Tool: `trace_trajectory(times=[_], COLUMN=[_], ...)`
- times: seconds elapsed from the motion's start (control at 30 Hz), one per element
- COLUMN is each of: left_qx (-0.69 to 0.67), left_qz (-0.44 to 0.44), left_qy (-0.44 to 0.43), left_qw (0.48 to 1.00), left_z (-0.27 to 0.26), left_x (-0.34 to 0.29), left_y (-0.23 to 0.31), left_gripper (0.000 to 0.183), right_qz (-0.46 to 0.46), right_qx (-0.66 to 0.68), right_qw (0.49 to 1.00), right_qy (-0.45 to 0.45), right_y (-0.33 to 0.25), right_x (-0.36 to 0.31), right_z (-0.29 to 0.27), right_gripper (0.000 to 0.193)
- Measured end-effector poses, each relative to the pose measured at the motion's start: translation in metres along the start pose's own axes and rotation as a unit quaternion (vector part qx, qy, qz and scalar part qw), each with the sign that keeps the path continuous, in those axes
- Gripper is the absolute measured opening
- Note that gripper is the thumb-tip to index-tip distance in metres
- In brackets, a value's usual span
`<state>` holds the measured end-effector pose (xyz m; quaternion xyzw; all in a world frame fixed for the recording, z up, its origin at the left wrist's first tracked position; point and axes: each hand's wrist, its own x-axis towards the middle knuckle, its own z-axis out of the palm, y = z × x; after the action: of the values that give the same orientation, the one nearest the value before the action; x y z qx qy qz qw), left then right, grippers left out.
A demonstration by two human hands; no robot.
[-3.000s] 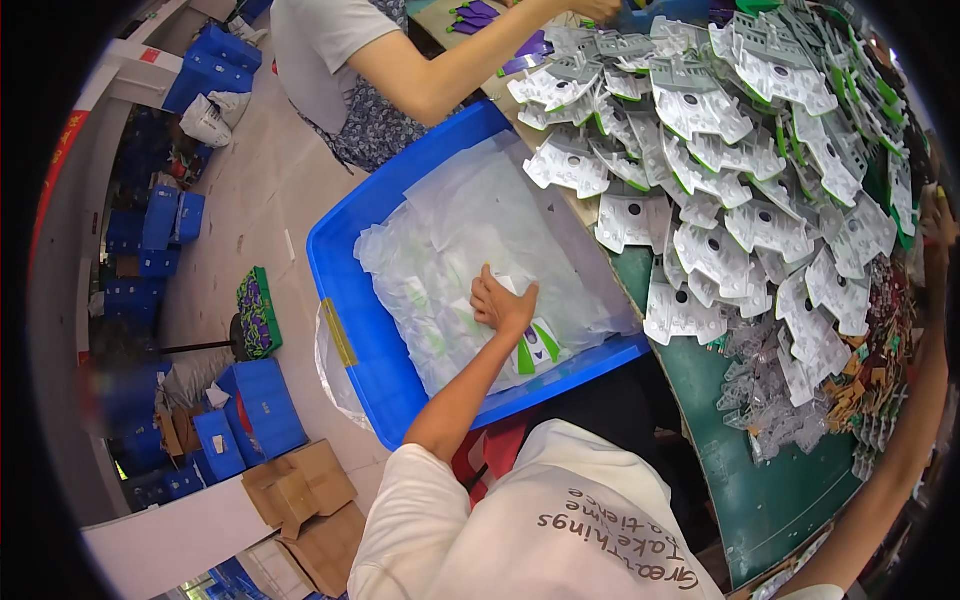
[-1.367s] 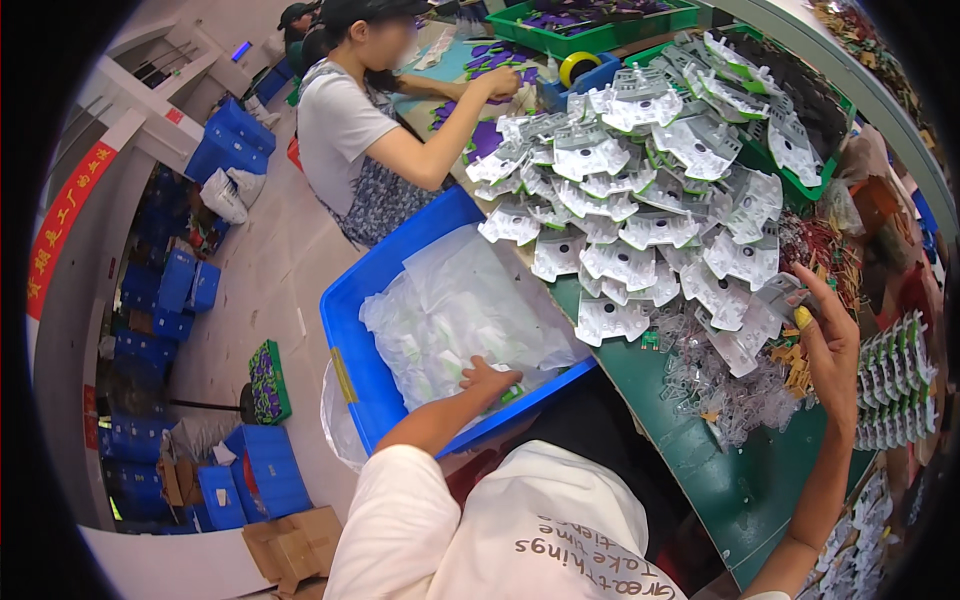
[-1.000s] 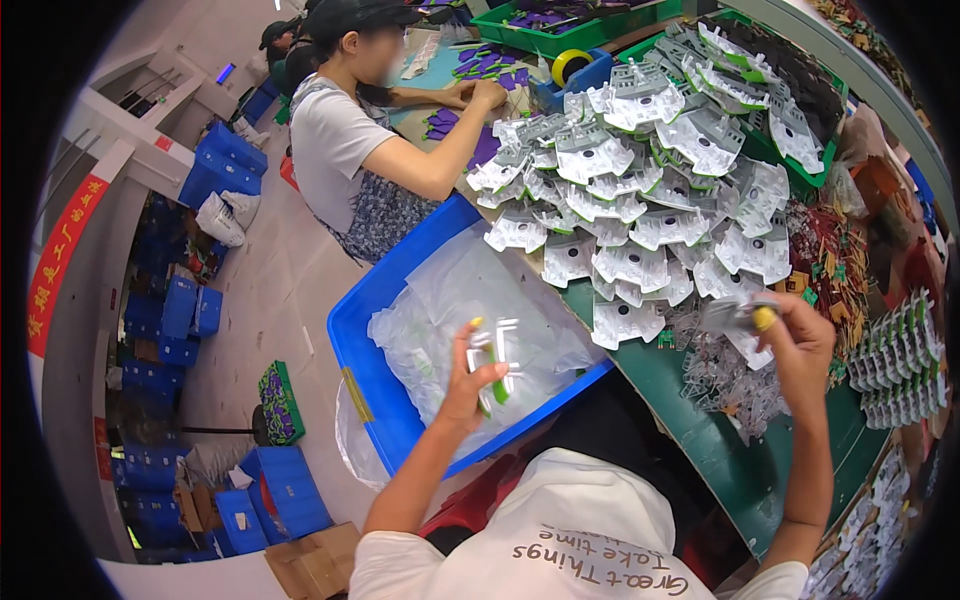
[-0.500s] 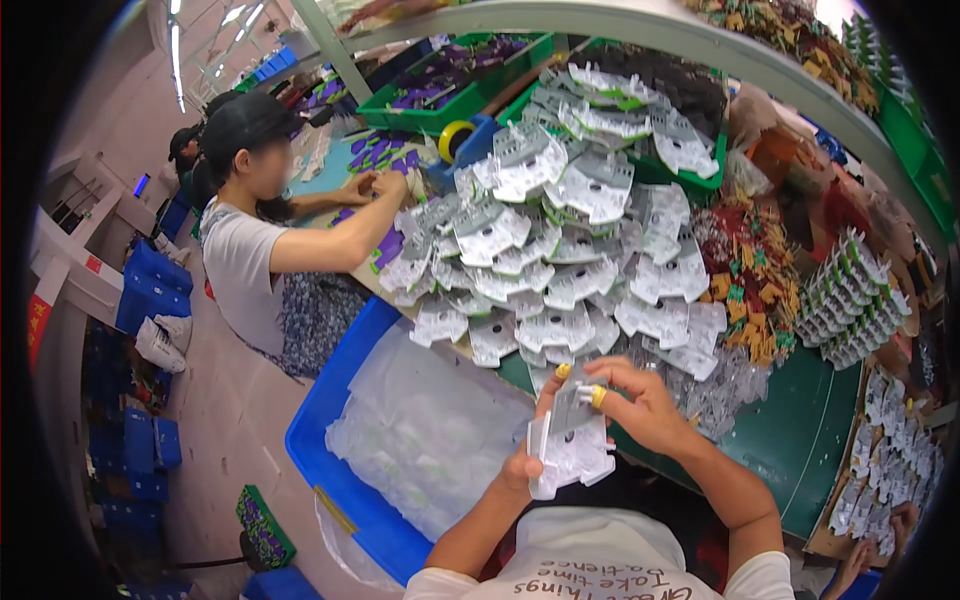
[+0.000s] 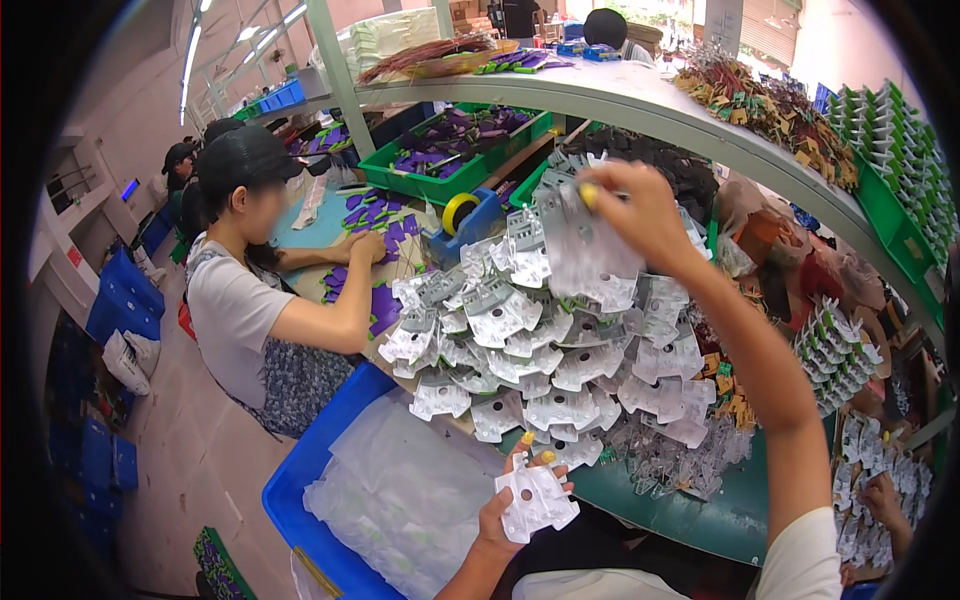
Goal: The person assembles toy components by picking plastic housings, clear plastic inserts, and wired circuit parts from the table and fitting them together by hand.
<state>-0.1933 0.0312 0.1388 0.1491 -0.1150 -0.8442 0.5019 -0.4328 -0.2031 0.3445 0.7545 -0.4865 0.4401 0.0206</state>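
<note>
Now the left hand (image 5: pixel 493 519) grasps a white plastic part (image 5: pixel 536 502) near the blue bin (image 5: pixel 285 492), while the right hand (image 5: pixel 640 207) pinches a grey part (image 5: pixel 582 248) over the heap (image 5: pixel 502 316); because of blur, I cannot tell whether they touch.

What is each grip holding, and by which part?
Left grip: a flat white plastic plate with a round hole, by its left edge and from behind. Right grip: apparently a blurred grey plastic plate, by its upper end.
</note>
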Motion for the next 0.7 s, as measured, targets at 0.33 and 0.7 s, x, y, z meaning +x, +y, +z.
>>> trace_trajectory(times=[0.33, 0.7], left_qx=[0.012, -0.032], left_qz=[0.001, -0.046], left_qy=[-0.002, 0.014], left_qw=[1.0, 0.998], left_z=[0.006, -0.034], left_x=[0.0, 0.016], left_y=[-0.006, -0.002], left_gripper=[0.087, 0.071], right_qz=[0.186, -0.013], right_qx=[-0.307, -0.261], right_qw=[0.924, 0.964], right_qy=[-0.133, 0.044], right_y=[0.049, 0.138], right_x=[0.116, -0.01], right_z=[0.058, -0.075], right_gripper=[0.023, 0.017])
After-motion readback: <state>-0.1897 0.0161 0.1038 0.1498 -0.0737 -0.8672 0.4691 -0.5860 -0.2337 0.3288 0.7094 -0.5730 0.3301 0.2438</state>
